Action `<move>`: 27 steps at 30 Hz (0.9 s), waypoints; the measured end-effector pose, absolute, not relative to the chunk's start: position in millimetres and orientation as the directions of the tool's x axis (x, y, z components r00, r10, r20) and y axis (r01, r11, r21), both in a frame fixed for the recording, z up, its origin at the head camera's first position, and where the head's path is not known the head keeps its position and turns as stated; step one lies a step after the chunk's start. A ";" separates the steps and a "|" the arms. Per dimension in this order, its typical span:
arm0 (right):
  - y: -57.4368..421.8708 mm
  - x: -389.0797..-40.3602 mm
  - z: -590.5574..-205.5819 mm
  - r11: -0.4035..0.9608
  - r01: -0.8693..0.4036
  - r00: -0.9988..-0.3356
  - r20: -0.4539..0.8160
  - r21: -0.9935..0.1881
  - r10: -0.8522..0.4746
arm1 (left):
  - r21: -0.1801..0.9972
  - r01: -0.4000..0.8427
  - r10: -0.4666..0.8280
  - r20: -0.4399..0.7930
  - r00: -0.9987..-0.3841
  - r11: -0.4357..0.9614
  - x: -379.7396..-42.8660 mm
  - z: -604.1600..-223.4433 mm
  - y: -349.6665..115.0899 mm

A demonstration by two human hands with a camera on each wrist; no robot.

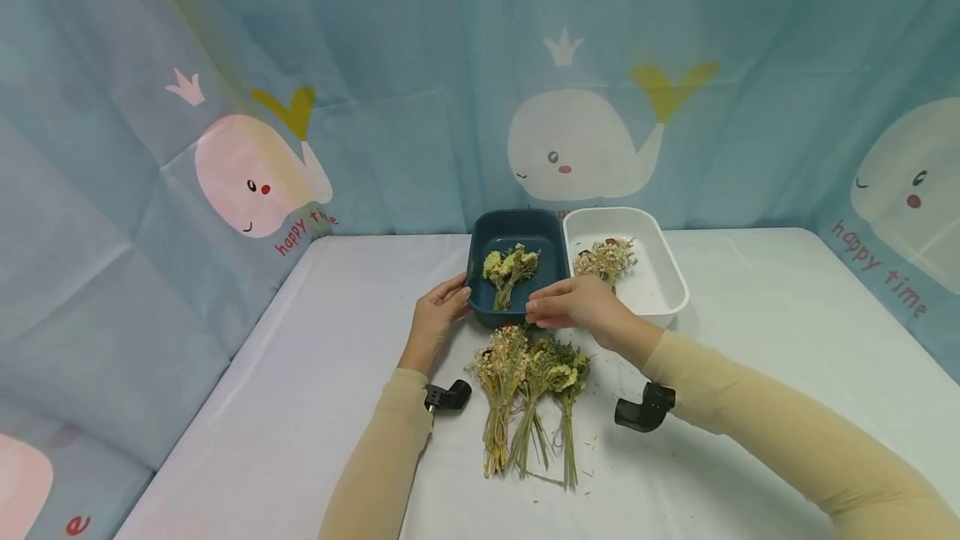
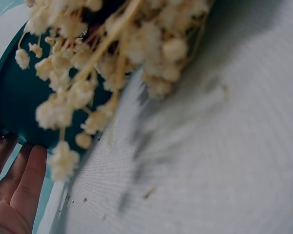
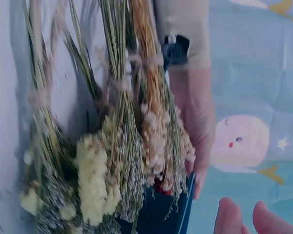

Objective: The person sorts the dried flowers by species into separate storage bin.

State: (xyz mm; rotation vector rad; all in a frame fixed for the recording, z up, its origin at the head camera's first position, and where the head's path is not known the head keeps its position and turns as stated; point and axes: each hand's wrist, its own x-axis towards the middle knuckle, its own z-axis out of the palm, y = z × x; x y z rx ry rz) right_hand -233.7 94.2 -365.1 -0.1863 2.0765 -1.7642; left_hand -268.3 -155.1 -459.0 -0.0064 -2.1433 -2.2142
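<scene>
My left hand [image 1: 435, 315] is at the left side of a dark blue tray [image 1: 553, 252]. In the left wrist view its straight fingers [image 2: 27, 180] touch the tray's outer wall. Over the tray's front right corner is my right hand [image 1: 573, 304]; its fingertips [image 3: 228, 214] show apart in the right wrist view, nothing visible between them. A small bunch of yellow dried flowers [image 1: 512, 273] lies inside the blue tray. Before it on the table are several tied dried bunches: a cream one [image 1: 498, 394], a pale yellow one [image 1: 535, 386] and a greener one [image 1: 572, 394].
A white tray [image 1: 656, 273] stands against the blue one's right side, holding a cream dried bunch [image 1: 606, 258], partly hidden by my right hand. Small plant crumbs [image 1: 588, 473] are scattered on the white tabletop [image 1: 750, 440]. A blue printed curtain [image 1: 420, 90] hangs behind.
</scene>
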 end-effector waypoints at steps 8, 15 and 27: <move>102.7 -213.4 -369.7 0.156 0.188 -0.884 -0.236 -0.970 -0.403 | 0.999 0.032 -0.035 0.030 -0.999 -0.036 -270.3 -459.6 -156.2; 107.1 -198.9 -373.8 0.106 0.224 -0.860 -0.248 -0.969 -0.447 | 0.999 0.023 -0.029 0.022 -0.999 -0.044 -270.4 -459.9 -157.6; 104.8 -180.7 -397.7 0.061 0.326 -0.785 -0.306 -0.943 -0.539 | 0.998 0.048 -0.020 0.047 -0.999 -0.034 -270.7 -460.7 -157.2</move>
